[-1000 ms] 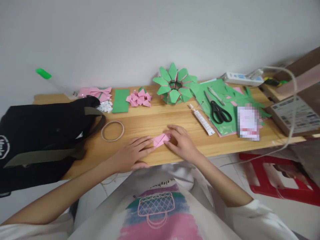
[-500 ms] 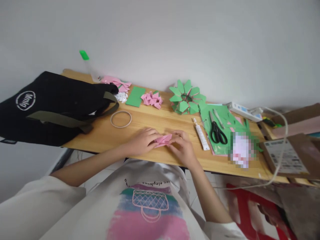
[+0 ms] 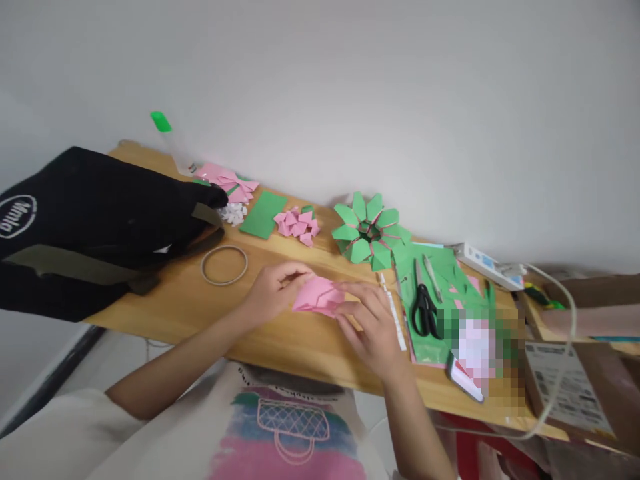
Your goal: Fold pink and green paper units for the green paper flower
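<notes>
A folded piece of pink paper (image 3: 319, 293) is held between both hands above the near side of the wooden table (image 3: 280, 333). The fingers of my left hand (image 3: 275, 288) pinch its left end. My right hand (image 3: 367, 323) grips the right end, fingertips on its upper and lower edges. Beyond the hands lies a cluster of small folded pink paper pieces (image 3: 299, 225). To the right of that stands a ring-shaped green and pink paper model (image 3: 369, 230). A tape roll or ring (image 3: 224, 265) rests left of my left hand.
At left sits a black bag (image 3: 110, 213). Green paper sheets (image 3: 260, 215) lie near white bits (image 3: 233, 213). On the right are a glue tube (image 3: 393, 312), black scissors (image 3: 424, 307), a knife-like tool (image 3: 433, 277), a phone (image 3: 466, 377), a power strip (image 3: 487, 267) and a cardboard box (image 3: 570, 387).
The pink paper is lifted closer and now shows a broader, more opened face. My right hand's fingers have spread along its edge. The camera view has tilted, shifting the table lower.
</notes>
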`<state>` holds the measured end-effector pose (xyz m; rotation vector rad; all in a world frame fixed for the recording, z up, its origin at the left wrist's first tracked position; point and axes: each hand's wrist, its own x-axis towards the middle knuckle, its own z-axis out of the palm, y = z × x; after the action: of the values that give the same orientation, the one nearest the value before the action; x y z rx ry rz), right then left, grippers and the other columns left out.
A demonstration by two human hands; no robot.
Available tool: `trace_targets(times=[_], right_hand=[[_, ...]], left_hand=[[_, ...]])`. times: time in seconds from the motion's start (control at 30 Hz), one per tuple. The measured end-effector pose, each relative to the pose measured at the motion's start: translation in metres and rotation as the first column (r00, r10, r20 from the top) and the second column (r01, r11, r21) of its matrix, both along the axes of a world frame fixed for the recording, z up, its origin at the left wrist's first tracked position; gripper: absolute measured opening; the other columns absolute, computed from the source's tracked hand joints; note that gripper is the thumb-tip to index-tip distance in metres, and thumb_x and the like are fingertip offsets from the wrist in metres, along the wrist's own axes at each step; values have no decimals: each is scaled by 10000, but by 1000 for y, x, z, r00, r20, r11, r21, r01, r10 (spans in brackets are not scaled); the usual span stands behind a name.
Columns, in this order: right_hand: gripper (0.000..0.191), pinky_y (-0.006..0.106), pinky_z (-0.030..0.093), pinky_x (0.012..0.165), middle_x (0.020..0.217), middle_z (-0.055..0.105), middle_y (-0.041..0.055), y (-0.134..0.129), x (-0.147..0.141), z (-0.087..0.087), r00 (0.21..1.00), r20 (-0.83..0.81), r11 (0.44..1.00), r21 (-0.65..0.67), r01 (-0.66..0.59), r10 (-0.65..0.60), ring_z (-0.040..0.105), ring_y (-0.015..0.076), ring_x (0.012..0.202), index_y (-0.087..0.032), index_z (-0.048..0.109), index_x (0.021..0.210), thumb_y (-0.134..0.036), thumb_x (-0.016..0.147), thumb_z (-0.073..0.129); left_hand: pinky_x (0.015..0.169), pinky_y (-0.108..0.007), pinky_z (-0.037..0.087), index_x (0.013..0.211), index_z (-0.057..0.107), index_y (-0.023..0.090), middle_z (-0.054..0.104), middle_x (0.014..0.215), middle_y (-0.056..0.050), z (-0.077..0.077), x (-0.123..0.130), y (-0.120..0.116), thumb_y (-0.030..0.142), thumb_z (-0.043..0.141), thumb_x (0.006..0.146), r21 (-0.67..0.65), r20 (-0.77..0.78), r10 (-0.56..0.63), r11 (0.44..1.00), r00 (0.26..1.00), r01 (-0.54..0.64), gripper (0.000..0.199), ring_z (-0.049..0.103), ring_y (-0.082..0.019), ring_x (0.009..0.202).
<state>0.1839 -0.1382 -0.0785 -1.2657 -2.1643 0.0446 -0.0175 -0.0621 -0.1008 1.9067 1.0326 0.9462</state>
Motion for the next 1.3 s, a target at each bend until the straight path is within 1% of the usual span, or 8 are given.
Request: trace_targets(times=[0.13, 0.3, 0.43, 0.6, 0.83, 1.03, 1.13, 1.3], right_hand=[[108, 401, 452, 842, 1166, 698, 73, 17, 2, 14, 994, 106, 994, -110, -27, 38, 593, 245, 995, -230, 598, 889, -330, 928, 582], [476, 369, 432, 786, 1004, 687, 75, 39, 1, 24, 991, -85, 958, -260, -121, 101, 586, 222, 895, -197, 558, 959, -660, 901, 465], [327, 340, 375, 732, 851, 673, 31, 50, 0, 26, 995, -41, 956, -275, -101, 93, 543, 190, 817, -194, 620, 928, -469, 985, 451], [261, 357, 352, 706, 866, 615, 55, 47, -2, 19, 995, 73, 974, -224, -45, 63, 497, 205, 816, -196, 692, 848, -399, 936, 554], [254, 378, 463, 788, 1042, 650, 104, 40, -2, 7, 986, -167, 980, -193, -48, 15, 604, 228, 955, -188, 696, 723, -337, 911, 613], [249, 270, 476, 626, 705, 666, 15, 39, -8, -1, 845, -512, 848, -507, -151, -156, 614, 129, 664, -195, 694, 702, -242, 924, 591], [42, 253, 510, 659, 753, 710, -5, 36, -13, -6, 736, -637, 837, -515, -186, -229, 648, 128, 703, -215, 696, 785, -194, 817, 713], [147, 272, 541, 792, 947, 742, 6, 32, -13, -10, 638, -747, 845, -453, -285, -185, 682, 143, 877, -247, 680, 923, -182, 801, 730]], left_hand=[[606, -234, 501, 806, 643, 164, 713, 752, -19, 15, 4, 16, 321, 471, 923, -26, -14, 26, 999, 1000, -26, 261, 645, -149, 685], [646, -243, 450, 824, 661, 184, 714, 764, 6, 33, 4, 31, 265, 504, 902, -25, -101, -104, 994, 989, 102, 193, 639, -143, 700], [661, -247, 440, 842, 668, 198, 722, 774, 13, 38, 3, 38, 256, 479, 925, -9, -180, -220, 975, 959, 222, 215, 643, -140, 704], [619, -239, 444, 793, 657, 191, 700, 741, 10, 36, 5, 48, 267, 507, 895, -121, -107, -190, 977, 976, 177, 196, 618, -137, 673], [596, -224, 469, 763, 663, 174, 709, 760, -18, 33, 10, 55, 257, 533, 850, -258, 0, -201, 947, 980, 194, 177, 622, -135, 681], [640, -238, 475, 769, 700, 181, 733, 769, -16, 37, 15, 58, 259, 558, 838, -223, 6, -208, 953, 978, 204, 176, 633, -146, 721], [581, -220, 459, 785, 690, 177, 712, 724, -8, 37, 17, 62, 259, 589, 811, -271, 52, -164, 947, 985, 172, 132, 621, -130, 658], [512, -185, 426, 783, 669, 160, 658, 636, 14, 30, 21, 72, 277, 706, 706, -475, 174, -80, 866, 982, 155, 145, 583, -99, 572]])
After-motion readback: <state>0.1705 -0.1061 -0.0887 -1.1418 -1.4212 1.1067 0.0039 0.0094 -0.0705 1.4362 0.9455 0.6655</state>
